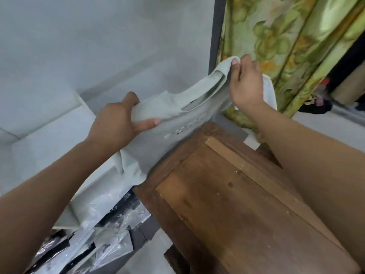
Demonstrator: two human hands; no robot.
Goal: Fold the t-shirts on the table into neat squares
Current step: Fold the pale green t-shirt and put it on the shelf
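Note:
A pale grey-green t-shirt with faint print on its chest hangs in the air, held up by its shoulders above the far end of a brown wooden table. My left hand grips the left shoulder and sleeve. My right hand pinches the right shoulder higher up, near the collar. The shirt's lower part droops over the table's far left edge and down beside it.
A green floral curtain hangs at the back right, next to a dark door frame. Pale walls fill the left. Plastic-wrapped packages lie low on the left beside the table. Dark clothing sits at the far right.

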